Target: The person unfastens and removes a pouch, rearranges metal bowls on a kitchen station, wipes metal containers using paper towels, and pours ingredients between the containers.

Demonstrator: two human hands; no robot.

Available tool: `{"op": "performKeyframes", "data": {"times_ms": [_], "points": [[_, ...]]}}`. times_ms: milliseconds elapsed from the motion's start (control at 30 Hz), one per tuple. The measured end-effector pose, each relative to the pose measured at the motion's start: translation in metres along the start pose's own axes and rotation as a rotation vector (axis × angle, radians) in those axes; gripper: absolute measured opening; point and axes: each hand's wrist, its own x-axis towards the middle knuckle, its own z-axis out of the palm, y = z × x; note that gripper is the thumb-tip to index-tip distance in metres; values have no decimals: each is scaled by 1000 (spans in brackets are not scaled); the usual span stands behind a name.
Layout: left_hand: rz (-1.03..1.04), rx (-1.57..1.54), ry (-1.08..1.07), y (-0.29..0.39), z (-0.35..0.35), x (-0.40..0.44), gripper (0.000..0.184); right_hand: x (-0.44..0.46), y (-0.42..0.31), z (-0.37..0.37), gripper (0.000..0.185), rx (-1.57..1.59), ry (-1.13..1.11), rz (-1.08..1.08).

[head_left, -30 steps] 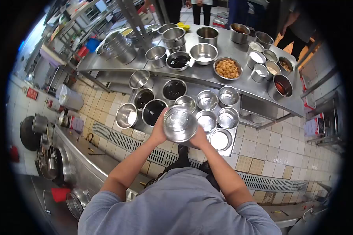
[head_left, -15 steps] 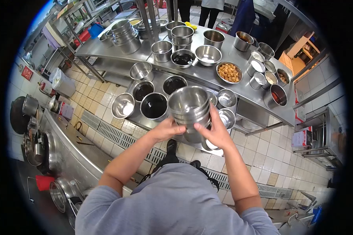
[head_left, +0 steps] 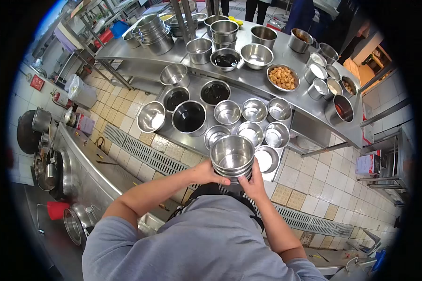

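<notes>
Both hands grip a stack of nested steel bowls (head_left: 232, 153) close to my body, at the near edge of the low steel table. My left hand (head_left: 210, 172) is closed round its left side, with the thumb across the front. On the opposite side my right hand (head_left: 254, 182) wraps the stack, thumb also in front. Just beyond the stack stand several small steel bowls (head_left: 250, 134) in rows. A white-looking bowl (head_left: 266, 159) lies right of the stack. Further left are pots of dark liquid (head_left: 189, 116) and a shiny steel bowl (head_left: 151, 117).
The long steel counter (head_left: 248, 77) behind carries a bowl of brown chunks (head_left: 282, 77), a basin (head_left: 257, 56), stacked pots (head_left: 155, 35) and seasoning tins (head_left: 315, 71). A stove edge (head_left: 94, 164) runs along my left. A drain grate (head_left: 140, 152) crosses the floor. People stand beyond the counter.
The stack has come down and toward my body, still between both hands. Small bowls that it covered on the low table now show. The camera view has shifted slightly.
</notes>
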Motion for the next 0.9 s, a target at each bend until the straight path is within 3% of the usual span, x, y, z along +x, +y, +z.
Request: {"op": "performKeyframes", "data": {"times_ms": [100,233,300,367,433,467,500,533,567,633,700,800,900], "points": [[28,3,-39,9,-1,3,85,9,-11,-6,87,-87,-27,-23],[50,94,88,-10,-8,26,79,15,44,-2,91,-57,44,-57],[171,423,157,-31,-24,49,87,24,81,-3,96,-9,36,-91],[234,602,193,-20,-37,59,89,43,51,-14,99,-60,25,-108],[178,499,267,28,-35,48,101,61,22,-38,96,-457,-44,-130],[259,477,309,41,-35,46,111,69,-1,-50,90,-505,-61,-161],[345,459,351,53,-37,45,121,73,-13,-52,90,-509,-55,-169],[350,296,275,63,-36,45,129,74,-24,-53,89,-231,-82,0],[362,301,274,65,-34,46,129,74,-34,-55,88,48,-109,167],[398,163,290,63,-26,46,124,75,-63,-55,89,-12,-68,56],[356,-24,242,64,-16,40,118,76,-100,-56,84,129,-41,-61],[293,-535,190,49,4,39,104,74,-94,-54,85,78,-7,35],[241,-489,90,58,6,32,98,70,-94,-64,89,-2,-75,38]]}}
